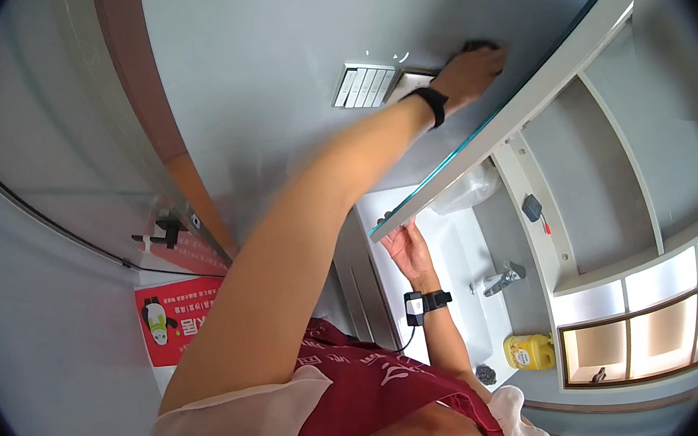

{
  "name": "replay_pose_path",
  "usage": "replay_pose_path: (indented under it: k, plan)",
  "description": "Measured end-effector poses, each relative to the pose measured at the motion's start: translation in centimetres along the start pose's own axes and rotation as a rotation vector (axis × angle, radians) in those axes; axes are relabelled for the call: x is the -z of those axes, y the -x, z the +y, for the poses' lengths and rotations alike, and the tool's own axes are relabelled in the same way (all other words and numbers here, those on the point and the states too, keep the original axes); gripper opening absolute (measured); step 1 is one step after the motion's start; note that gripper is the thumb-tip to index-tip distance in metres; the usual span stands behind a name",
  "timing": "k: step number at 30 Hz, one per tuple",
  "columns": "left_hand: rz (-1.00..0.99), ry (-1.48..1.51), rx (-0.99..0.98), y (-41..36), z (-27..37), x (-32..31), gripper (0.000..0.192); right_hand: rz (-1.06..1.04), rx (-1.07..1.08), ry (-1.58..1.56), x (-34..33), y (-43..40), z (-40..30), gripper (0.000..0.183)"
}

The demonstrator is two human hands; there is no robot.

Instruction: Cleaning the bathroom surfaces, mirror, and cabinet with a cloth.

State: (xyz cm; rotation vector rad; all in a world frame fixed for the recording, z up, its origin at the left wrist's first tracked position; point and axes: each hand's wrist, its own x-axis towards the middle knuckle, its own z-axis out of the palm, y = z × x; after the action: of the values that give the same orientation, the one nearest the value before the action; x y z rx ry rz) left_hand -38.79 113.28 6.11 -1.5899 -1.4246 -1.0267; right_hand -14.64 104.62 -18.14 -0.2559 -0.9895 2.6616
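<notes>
My left arm reaches across to a grey glossy panel (pixel 255 55). My left hand (pixel 474 71), with a dark band at the wrist, presses a dark pad or cloth against that panel; the fingers partly hide it. Beside the hand are a row of switches (pixel 364 85) and a partly covered socket plate (pixel 414 83). A glass-faced cabinet door (pixel 446 166) stands swung out, seen along its edge. My right hand (pixel 409 253), palm up, holds the door's near corner, some fingertips hidden behind it. A device (pixel 415 308) with a cable is strapped to my right wrist.
Below the door lies a white washbasin (pixel 458 289) with a chrome tap (pixel 502 278), a clear plastic bag (pixel 467 189), a steel-wool scourer (pixel 485 374) and a yellow jug (pixel 529 352). Shelves (pixel 580 174) and a lit niche (pixel 630 341) are at right. A black handle (pixel 165 231) sits on glass at left.
</notes>
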Motion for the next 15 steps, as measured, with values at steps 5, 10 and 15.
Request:
replay_pose_path:
  k: [5, 10, 15]
  plan:
    - [0.203, -0.220, -0.232, 3.8, 1.2, -3.8, 0.017, 0.013, 0.009, 0.051, 0.1, 0.6, -0.3, 0.032]
    - [-0.091, -0.400, -0.316, 7.2, -0.6, -7.8, 0.016, 0.041, -0.002, 0.057, -0.5, 0.2, 0.0, 0.032]
    - [-0.260, -0.383, -0.244, 13.8, 0.3, -9.5, 0.013, 0.044, 0.014, 0.049, 0.5, 0.5, -0.2, 0.032]
